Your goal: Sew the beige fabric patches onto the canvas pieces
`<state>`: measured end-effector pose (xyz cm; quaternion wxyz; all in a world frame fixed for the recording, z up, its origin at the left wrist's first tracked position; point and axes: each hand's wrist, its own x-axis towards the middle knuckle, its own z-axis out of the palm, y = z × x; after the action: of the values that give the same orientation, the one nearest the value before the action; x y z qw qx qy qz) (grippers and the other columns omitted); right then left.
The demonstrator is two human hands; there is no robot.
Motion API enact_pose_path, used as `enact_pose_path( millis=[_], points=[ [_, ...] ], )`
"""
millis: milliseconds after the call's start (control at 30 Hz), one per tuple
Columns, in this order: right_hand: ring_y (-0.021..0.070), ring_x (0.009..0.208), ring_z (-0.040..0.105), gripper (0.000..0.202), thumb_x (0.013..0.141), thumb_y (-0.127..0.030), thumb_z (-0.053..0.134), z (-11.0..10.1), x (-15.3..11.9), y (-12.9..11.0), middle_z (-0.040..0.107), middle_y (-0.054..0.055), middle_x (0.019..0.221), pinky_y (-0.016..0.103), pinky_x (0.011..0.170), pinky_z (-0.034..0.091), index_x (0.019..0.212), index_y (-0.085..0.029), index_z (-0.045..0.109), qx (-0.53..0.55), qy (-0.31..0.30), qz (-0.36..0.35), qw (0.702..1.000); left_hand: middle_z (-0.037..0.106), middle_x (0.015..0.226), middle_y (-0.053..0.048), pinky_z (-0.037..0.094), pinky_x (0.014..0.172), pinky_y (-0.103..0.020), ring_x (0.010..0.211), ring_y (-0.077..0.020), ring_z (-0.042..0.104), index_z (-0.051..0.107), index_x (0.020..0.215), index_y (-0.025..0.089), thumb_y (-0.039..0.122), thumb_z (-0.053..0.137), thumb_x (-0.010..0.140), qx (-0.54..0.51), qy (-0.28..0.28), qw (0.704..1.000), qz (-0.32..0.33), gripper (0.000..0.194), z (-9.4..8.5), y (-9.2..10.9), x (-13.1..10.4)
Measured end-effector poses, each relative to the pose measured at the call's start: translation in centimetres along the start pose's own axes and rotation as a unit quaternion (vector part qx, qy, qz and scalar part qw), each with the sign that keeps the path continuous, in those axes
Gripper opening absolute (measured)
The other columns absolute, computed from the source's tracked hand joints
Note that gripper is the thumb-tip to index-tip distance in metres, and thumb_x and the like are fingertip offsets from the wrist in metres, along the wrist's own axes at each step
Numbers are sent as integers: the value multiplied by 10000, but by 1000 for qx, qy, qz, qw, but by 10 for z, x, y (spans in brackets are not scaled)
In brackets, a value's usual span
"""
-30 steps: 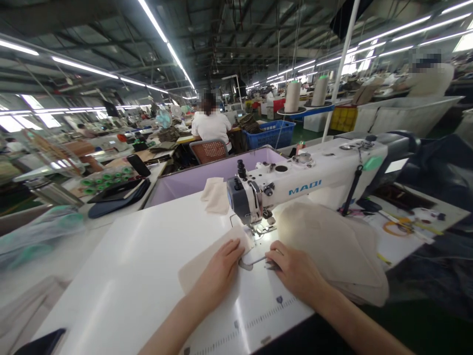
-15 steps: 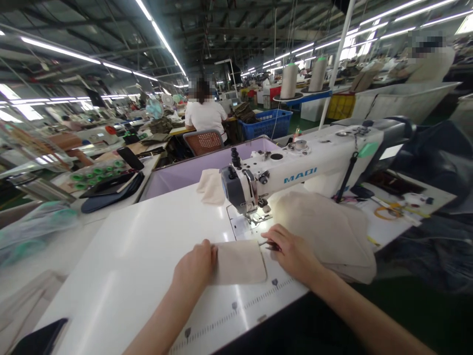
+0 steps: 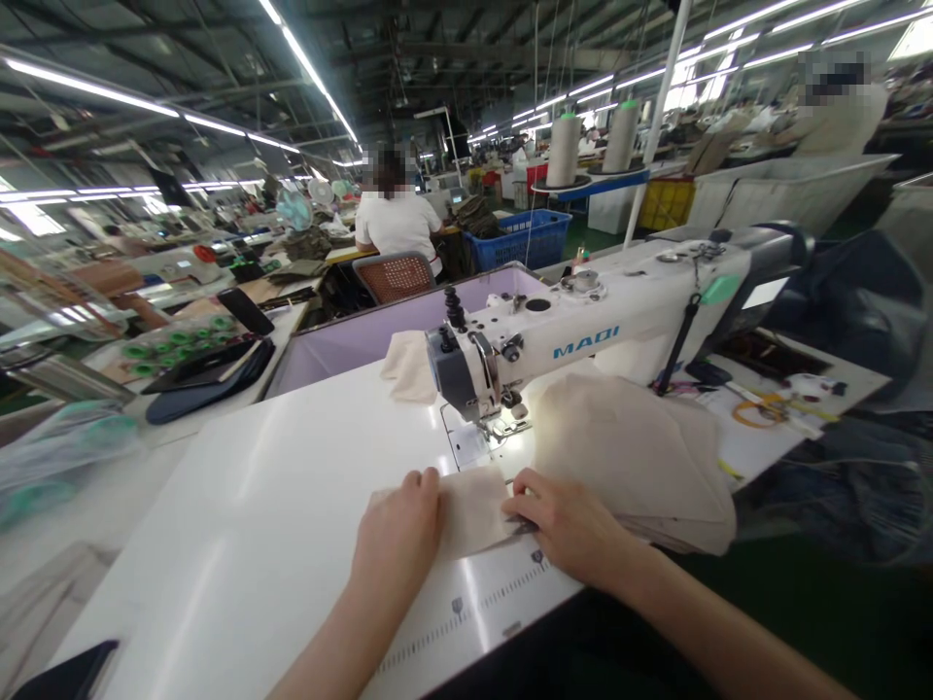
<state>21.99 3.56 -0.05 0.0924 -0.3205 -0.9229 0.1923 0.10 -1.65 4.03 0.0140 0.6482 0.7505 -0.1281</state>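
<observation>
A small beige fabric piece [image 3: 473, 506] lies on the white sewing table in front of the machine. My left hand [image 3: 402, 525] is closed on its left part, fingertips pressed together over the cloth. My right hand [image 3: 565, 520] is closed at its right edge, thumb and index finger pinching by the corner. A small dark metal tool [image 3: 523, 526] shows beneath the right fingers; most of it is hidden, so its kind is unclear. Just beyond the cloth are the presser foot and needle area of the sewing machine [image 3: 583, 340].
A stack of beige fabric panels [image 3: 634, 457] lies right of the needle area. Another beige piece [image 3: 409, 367] rests left of the machine head. Behind the table is a lilac-lined bin [image 3: 328, 350]. A person in a white shirt [image 3: 397, 228] sits farther off. Orange-handled scissors [image 3: 762, 408] lie at right.
My left hand has shifted right along the fabric piece. My right fingers have come in onto its right edge, and the tool's thin tip no longer shows.
</observation>
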Motion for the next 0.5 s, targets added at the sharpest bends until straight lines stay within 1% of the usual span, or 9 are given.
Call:
enact_pose_path(
  millis=[33,100,133,167,233,333,400,467,500],
  points=[
    [189,915,638,343,913,-66,483,0,0,0,643,60,1178,269,781,485,1116,-223,710,-1,3,-3,1000,700,1107,-125,584,736,-386,956,-285,711,628,1129,189,186,415,1015,-15,45,996,72,243,4,4,1],
    [194,921,643,334,923,-75,474,1,-1,1,643,66,1191,279,786,489,1112,-217,710,1,7,-7,1000,648,1278,-116,577,875,-419,1131,-287,647,599,1247,225,193,459,1012,-53,133,967,213,276,15,9,4],
    [197,920,646,332,922,-76,473,2,-1,1,645,68,1191,283,788,491,1111,-213,708,5,11,-5,1000,627,1327,-113,560,940,-439,1197,-292,609,579,1299,230,204,471,1013,-73,167,949,258,307,22,11,7],
    [200,920,650,332,914,-74,480,2,-1,1,649,71,1184,287,791,494,1120,-209,703,15,16,0,1000,615,1352,-115,542,985,-462,1232,-300,584,556,1343,226,223,474,1018,-92,194,935,281,335,29,12,10],
    [204,925,660,344,888,-66,505,2,-1,2,664,72,1156,290,801,500,1153,-199,678,57,37,27,997,608,1359,-129,524,1026,-498,1246,-310,570,524,1395,205,261,456,1034,-127,227,924,282,371,41,12,15],
    [210,977,674,353,887,-85,543,1,5,3,690,76,1140,298,846,507,1212,-193,627,157,91,93,979,572,1404,-140,486,1097,-514,1305,-300,535,458,1466,201,280,421,1054,-184,240,918,258,421,54,10,19],
    [210,1019,675,355,909,-111,555,1,13,4,692,88,1183,308,881,506,1252,-194,598,217,119,116,962,545,1437,-140,456,1140,-511,1362,-286,496,421,1497,213,269,403,1061,-221,238,914,245,440,58,9,19],
    [208,1024,678,377,930,-135,559,3,24,5,694,98,1195,319,896,501,1303,-188,567,258,127,116,951,524,1463,-139,428,1171,-519,1414,-280,452,407,1510,223,255,386,1064,-245,232,910,239,449,59,9,19],
    [206,1007,681,382,940,-146,557,4,29,6,702,97,1168,320,889,500,1320,-180,556,273,126,116,947,514,1476,-140,414,1182,-530,1434,-282,432,403,1515,228,252,378,1064,-253,230,909,237,452,60,9,18]
  ],
)
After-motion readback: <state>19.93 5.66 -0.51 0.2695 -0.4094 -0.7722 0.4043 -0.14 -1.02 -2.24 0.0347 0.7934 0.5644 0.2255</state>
